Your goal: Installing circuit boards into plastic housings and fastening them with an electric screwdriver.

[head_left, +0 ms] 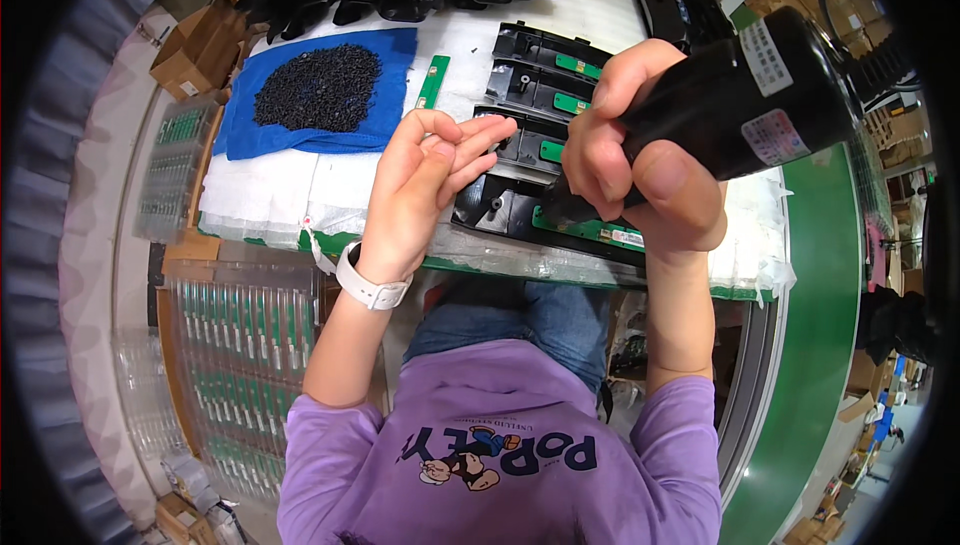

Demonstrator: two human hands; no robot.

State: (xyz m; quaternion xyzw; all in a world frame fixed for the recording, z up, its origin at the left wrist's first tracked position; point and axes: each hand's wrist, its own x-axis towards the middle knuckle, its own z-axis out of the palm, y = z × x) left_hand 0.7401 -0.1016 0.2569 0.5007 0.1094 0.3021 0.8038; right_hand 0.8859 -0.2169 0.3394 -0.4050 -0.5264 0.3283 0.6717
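The black power driver (715, 105) was held in the right hand (650, 155), with the fingers wrapped round its narrower front part and the nose directed down over the nearest black housing (512, 213); contact between tip and housing could not be confirmed. The driver, a thick cylinder with a coiled cable (880, 67) at its rear, was judged to be rigid, moderately heavy and inclined to tip toward the back, so a grip close to the body was the suitable one. At the left hand (425, 170), the outer fingers were extended and the index finger was bent toward the thumb; whether anything was pinched there could not be told. The housings appeared light, stiff and smooth enough to slide, and were best held by their long edges. The green circuit board (600, 232) in the nearest housing was likely fragile and called for edge handling only. Three further housings (520, 75) lay beyond it in a row. The bench (255, 195) had a white, soft-looking cover and carried a blue cloth (397, 53) with a heap of small black pieces (315, 90). Clear trays (245, 345) stood below at the left, and a green floor (815, 285) extended at the right
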